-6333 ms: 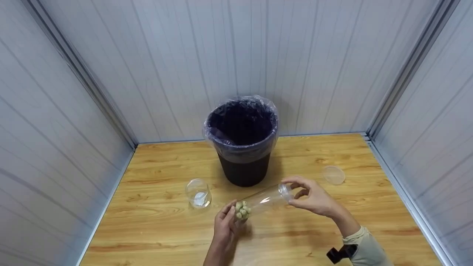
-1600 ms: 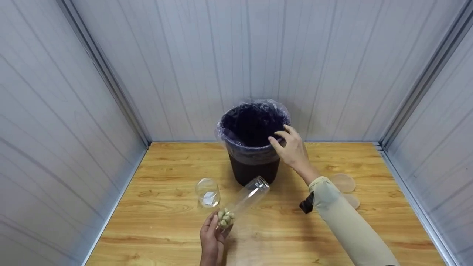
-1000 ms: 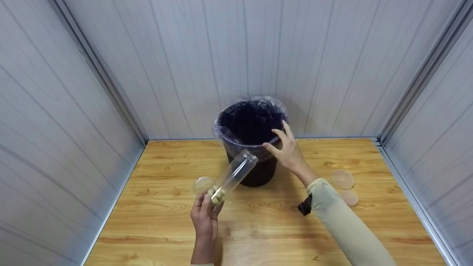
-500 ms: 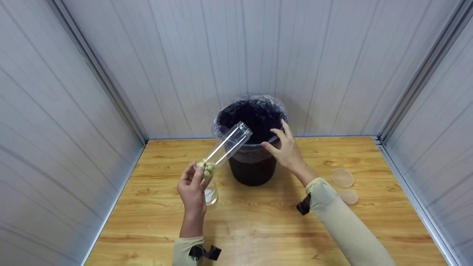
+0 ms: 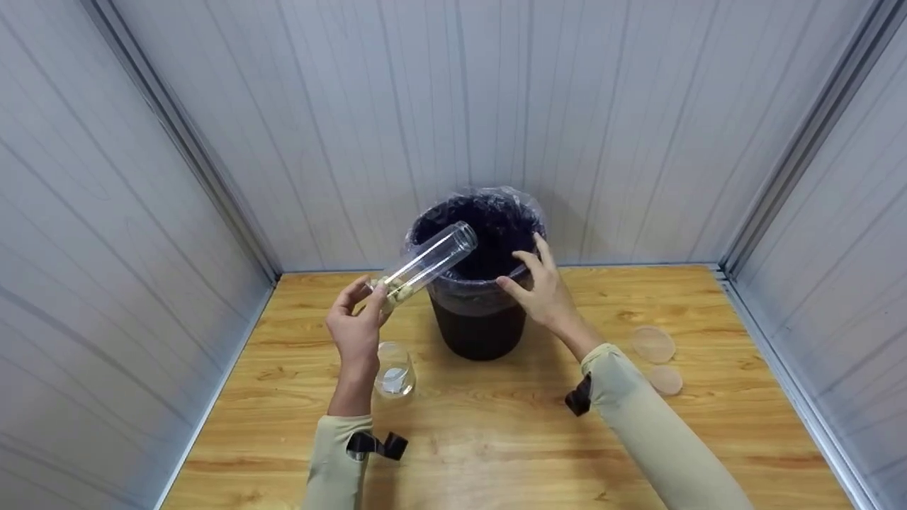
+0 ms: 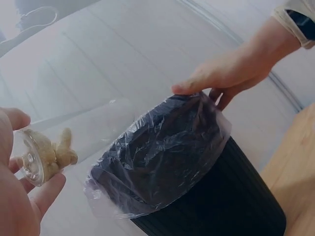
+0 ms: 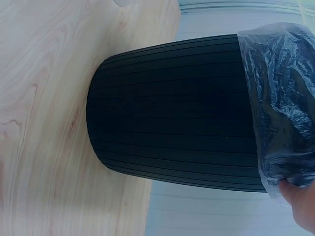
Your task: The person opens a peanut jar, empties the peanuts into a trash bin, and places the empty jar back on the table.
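My left hand [image 5: 356,329] grips the closed bottom end of a long clear plastic jar [image 5: 434,258]. The jar slants up to the right, its open mouth above the bin's opening. Several pale green-tan lumpy pieces [image 6: 54,152] lie inside at the end near my fingers. The black trash can [image 5: 476,329] is lined with a thin translucent bag [image 6: 162,152] folded over its rim. With thumb and bent fingers, my right hand [image 5: 545,290] holds the front right of that rim; in the right wrist view its thumb [image 7: 290,191] presses on the bag.
A short clear jar [image 5: 394,375] with a white patch at its base stands left of the trash can. Two translucent round lids, the larger [image 5: 653,343] behind the smaller [image 5: 665,380], lie at the right. White panel walls [image 5: 368,127] enclose the wooden table [image 5: 496,453].
The long jar's lid came off and lies at the right. My right hand moved to the trash can's rim. My left hand raised the jar, bringing its mouth over the opening; the pieces spread slightly.
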A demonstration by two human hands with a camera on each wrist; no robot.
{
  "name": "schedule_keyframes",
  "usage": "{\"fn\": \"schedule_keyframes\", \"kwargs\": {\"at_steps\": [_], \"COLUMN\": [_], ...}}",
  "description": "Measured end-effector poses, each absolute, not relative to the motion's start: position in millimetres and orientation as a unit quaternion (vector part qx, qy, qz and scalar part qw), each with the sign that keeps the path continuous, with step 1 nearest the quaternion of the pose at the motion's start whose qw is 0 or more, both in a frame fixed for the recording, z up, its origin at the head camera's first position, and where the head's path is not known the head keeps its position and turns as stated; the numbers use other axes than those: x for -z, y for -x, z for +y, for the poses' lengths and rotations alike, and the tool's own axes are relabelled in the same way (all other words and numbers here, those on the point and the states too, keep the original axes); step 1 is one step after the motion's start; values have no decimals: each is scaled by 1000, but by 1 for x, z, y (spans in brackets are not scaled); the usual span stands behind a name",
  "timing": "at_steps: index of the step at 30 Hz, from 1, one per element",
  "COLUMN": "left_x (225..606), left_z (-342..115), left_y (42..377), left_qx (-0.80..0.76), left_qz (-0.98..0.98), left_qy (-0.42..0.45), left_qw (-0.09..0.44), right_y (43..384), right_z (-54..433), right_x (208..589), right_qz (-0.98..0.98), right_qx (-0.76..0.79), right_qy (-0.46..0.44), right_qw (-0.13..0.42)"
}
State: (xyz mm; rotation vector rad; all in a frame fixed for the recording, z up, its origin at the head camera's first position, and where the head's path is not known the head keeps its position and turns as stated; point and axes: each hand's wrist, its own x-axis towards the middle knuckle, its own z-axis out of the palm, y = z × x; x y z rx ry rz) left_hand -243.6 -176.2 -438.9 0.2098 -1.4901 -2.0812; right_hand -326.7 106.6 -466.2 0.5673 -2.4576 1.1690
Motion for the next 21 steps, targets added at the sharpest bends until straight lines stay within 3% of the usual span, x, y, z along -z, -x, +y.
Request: {"fn": "schedule_keyframes", "kwargs": {"at_steps": [21], "left_x": [408], "left_z": [-186], "left_y": [255], "left_qx": [677], "left_qz": [-669], "left_qy": [-18], "left_qw": [307], "right_y": [325], "right_z": [107], "right_x": [467], "right_qz": [-871], "right_qx": [-412], "right_qy": [-196], "right_qw": [181]}}
